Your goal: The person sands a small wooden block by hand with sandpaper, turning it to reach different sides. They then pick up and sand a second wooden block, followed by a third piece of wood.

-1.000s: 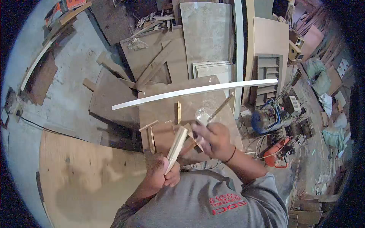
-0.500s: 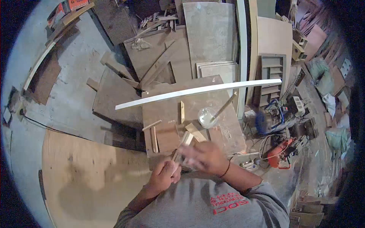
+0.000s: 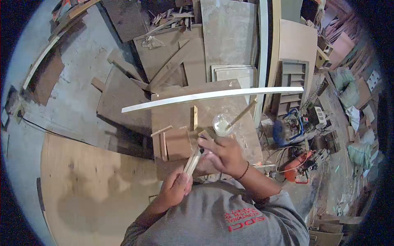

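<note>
My left hand (image 3: 177, 187) is closed around the lower end of a narrow wooden strip (image 3: 191, 163), which points up and away from my body. At the strip's far end, my right hand (image 3: 225, 155) has its fingers curled in. A small dark spot shows by those fingers, but I cannot make out what they hold. Beyond the right hand a clear tub (image 3: 221, 125) of white paste stands on the work table (image 3: 164, 117), a brush-like stick (image 3: 243, 112) leaning in it. A short wood piece (image 3: 195, 118) lies left of the tub.
A long white strip (image 3: 213, 96) spans the table's far part. A brown board (image 3: 179, 143) lies at its left near side. Plywood (image 3: 94, 184) is on my left; large panels (image 3: 230, 37) stand behind. A red machine (image 3: 297, 166) and cables sit on the right floor.
My right hand has shifted slightly right and its fingers, blurred before, have curled in at the strip's far end. More of the strip now shows between my hands. The view has shifted slightly.
</note>
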Demonstrator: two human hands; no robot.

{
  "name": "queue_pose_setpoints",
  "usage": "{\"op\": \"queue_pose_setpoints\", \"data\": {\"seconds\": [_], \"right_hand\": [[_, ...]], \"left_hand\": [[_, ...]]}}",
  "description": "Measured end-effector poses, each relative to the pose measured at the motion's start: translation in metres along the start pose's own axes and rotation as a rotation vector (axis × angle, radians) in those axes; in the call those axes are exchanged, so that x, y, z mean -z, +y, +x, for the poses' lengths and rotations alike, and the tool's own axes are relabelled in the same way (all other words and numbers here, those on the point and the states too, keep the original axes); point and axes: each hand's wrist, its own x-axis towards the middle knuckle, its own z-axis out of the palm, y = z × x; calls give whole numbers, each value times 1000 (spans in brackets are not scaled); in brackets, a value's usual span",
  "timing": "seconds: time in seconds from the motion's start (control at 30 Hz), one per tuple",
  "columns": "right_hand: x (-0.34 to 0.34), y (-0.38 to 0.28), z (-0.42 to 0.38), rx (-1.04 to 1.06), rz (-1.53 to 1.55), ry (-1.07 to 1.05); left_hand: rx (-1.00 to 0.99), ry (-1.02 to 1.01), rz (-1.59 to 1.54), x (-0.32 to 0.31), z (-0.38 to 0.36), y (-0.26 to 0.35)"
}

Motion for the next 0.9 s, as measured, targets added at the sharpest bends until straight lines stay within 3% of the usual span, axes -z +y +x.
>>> {"op": "queue_pose_setpoints", "data": {"seconds": [0.03, 0.07, 0.17, 0.3, 0.33, 0.37, 0.4, 0.43, 0.47, 0.53, 0.6, 0.67, 0.77, 0.9], "right_hand": [[0, 0, 1, -75, -5, 4], [-13, -4, 0, 137, 83, 90], [-4, -2, 0, 122, -44, -14], [-1, 2, 3, -36, -123, -30], [-8, -4, 0, 101, -29, -37], [-6, -5, 1, 106, -43, -49], [-1, -7, 3, 110, -54, -60], [3, -6, 3, 113, -67, -74], [7, 6, 3, -60, -196, -132], [2, 26, 7, -256, 191, 249], [14, 22, 11, -481, 685, 292], [4, 22, 6, -367, 682, 162], [2, 16, -4, -511, 729, 14], [-12, -5, -3, -682, 1022, 270]], "left_hand": [[-8, 14, -61, 2, -1, -11], [-16, 28, -118, 3, -2, -16], [-97, 55, -62, -5, -5, -9], [-26, 104, -64, -7, -1, 0], [-4, 108, -105, -6, -2, -3], [21, 111, -142, -4, -4, -6], [-112, 73, -33, -1, -3, -9], [-70, 92, -8, 1, -4, -7], [-28, 112, 13, 2, -3, -1], [44, 110, 48, 4, 0, 18], [75, 85, 131, 7, 4, 28], [101, 91, 151, 10, 6, 31], [48, 135, 46, 11, 12, 31], [-150, 125, -140, 14, 22, 25]]}}
